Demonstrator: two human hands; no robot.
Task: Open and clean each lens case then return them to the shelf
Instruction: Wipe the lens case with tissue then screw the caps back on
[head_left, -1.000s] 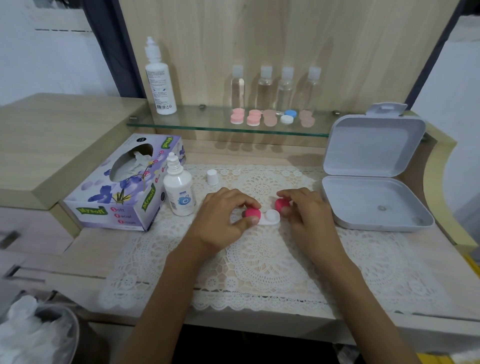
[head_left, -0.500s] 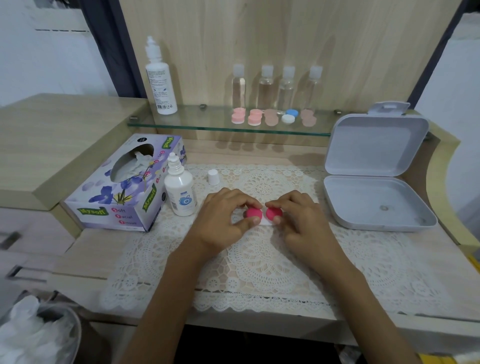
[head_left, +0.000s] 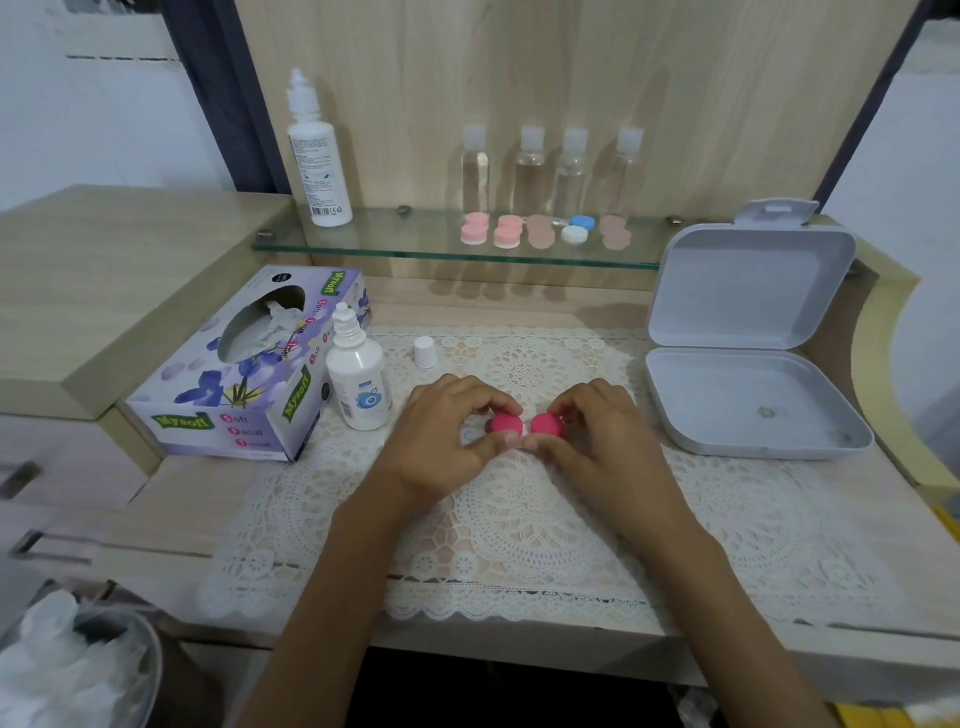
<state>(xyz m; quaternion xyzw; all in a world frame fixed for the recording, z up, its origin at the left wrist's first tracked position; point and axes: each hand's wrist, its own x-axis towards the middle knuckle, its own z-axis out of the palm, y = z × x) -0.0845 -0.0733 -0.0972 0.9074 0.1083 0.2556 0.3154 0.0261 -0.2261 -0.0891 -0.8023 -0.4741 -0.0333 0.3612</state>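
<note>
Right of the tissue box (head_left: 244, 374), the lens case (head_left: 546, 426) lies on the lace mat (head_left: 519, 519) — left hand (head_left: 441, 436) and right hand (head_left: 597, 441) each pinch a pink cap (head_left: 506, 423); a skewed cap may cross-thread, and the uncapped bottle (head_left: 358, 384) (beside the box) could be knocked over; the box reads "Mysoft Soft Facial Tissue".

A home vanity corner: a pale wooden desk (head_left: 176, 496) under a white lace runner (head_left: 519, 519), a floral cardboard tissue box (head_left: 244, 374) at its left edge, and a glass wall shelf (head_left: 405, 236) holding clear plastic bottles (head_left: 530, 171) behind.
</note>
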